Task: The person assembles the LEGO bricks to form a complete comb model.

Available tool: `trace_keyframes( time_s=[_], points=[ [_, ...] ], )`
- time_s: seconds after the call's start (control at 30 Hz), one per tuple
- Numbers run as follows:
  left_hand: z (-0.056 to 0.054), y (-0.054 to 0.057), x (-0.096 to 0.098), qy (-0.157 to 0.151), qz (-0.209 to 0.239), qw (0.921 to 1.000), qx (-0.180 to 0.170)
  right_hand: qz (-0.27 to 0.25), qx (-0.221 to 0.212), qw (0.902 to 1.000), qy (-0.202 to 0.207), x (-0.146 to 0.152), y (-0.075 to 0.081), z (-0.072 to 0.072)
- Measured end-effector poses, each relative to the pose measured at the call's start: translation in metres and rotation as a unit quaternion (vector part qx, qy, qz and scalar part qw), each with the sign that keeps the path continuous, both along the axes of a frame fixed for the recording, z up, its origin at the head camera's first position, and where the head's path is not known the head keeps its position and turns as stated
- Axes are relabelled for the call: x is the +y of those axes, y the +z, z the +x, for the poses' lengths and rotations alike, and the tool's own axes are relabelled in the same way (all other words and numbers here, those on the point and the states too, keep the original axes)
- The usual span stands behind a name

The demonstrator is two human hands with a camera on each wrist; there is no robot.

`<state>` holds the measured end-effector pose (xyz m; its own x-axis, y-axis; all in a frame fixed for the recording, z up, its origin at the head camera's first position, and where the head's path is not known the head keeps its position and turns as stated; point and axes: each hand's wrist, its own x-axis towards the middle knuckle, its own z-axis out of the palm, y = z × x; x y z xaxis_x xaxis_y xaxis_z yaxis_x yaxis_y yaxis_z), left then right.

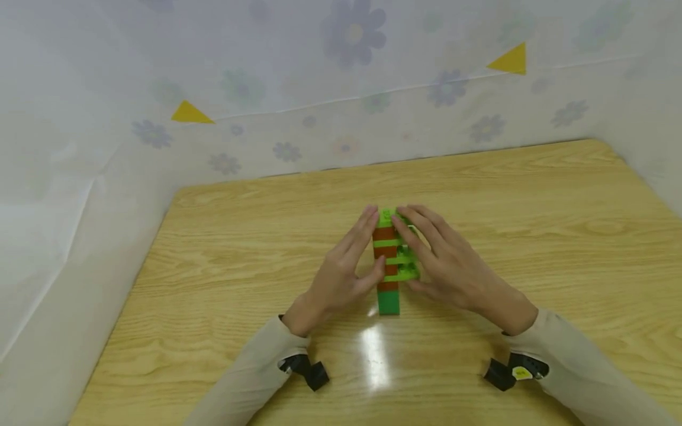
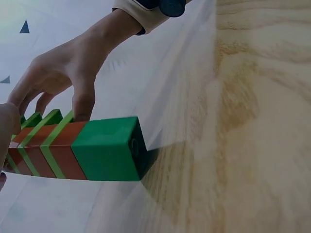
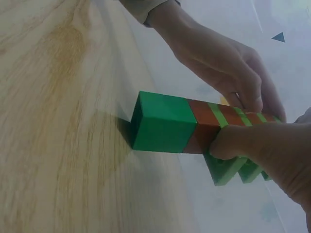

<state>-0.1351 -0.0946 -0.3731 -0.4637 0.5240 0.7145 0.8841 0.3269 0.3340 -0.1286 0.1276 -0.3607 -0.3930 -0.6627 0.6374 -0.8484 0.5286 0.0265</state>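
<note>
A toy-block tower [image 1: 388, 286] stands between my two hands over the wooden table. Its lowest piece is a dark green block [image 2: 107, 150]; above it, brown blocks [image 1: 385, 252] alternate with thin light green pieces [image 1: 407, 272] that jut out to the right. Part of the base's dark underside shows in the left wrist view. My left hand [image 1: 341, 275] holds the tower's left side, thumb against the front and fingers near the top. From the right, my right hand [image 1: 453, 266] grips it, fingers by the upper pieces and thumb [image 3: 231, 142] lower down.
The wooden table [image 1: 240, 266] runs back to a pale flower-patterned sheet [image 1: 288, 77]. Two yellow triangles [image 1: 190, 112] mark that sheet. On each sleeve sits a small black wrist camera [image 1: 314, 374].
</note>
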Motion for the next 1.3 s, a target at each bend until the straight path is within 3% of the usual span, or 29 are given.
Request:
trace_keyframes(
  time_s=[0.2, 0.3, 0.47, 0.57, 0.73, 0.87, 0.97, 1.3],
  points=[
    [0.003, -0.007, 0.001, 0.037, -0.074, 0.9953, -0.051, 0.008, -0.089, 0.9960, -0.001, 0.004, -0.004, 0.002],
    [0.007, -0.011, 0.002, 0.052, -0.109, 0.9865, -0.111, 0.026, -0.141, 0.9896, -0.004, 0.007, -0.008, 0.002],
    [0.011, -0.020, 0.005, 0.062, -0.155, 0.9635, -0.209, 0.051, -0.254, 0.9658, -0.009, 0.013, -0.017, 0.001],
    [0.011, -0.025, 0.006, 0.065, -0.173, 0.9571, -0.223, 0.056, -0.305, 0.9504, -0.016, 0.015, -0.022, 0.000],
    [0.012, -0.028, 0.008, 0.074, -0.219, 0.9445, -0.233, 0.063, -0.354, 0.9327, -0.022, 0.017, -0.026, 0.000],
    [0.012, -0.030, 0.009, 0.077, -0.262, 0.9303, -0.245, 0.073, -0.380, 0.9219, -0.026, 0.017, -0.027, 0.000],
    [0.012, -0.030, 0.010, 0.076, -0.283, 0.9236, -0.247, 0.076, -0.380, 0.9214, -0.028, 0.018, -0.029, 0.000],
    [0.009, -0.024, 0.013, 0.075, -0.356, 0.9055, -0.218, 0.132, -0.306, 0.9424, -0.029, 0.022, -0.036, -0.003]
  ],
)
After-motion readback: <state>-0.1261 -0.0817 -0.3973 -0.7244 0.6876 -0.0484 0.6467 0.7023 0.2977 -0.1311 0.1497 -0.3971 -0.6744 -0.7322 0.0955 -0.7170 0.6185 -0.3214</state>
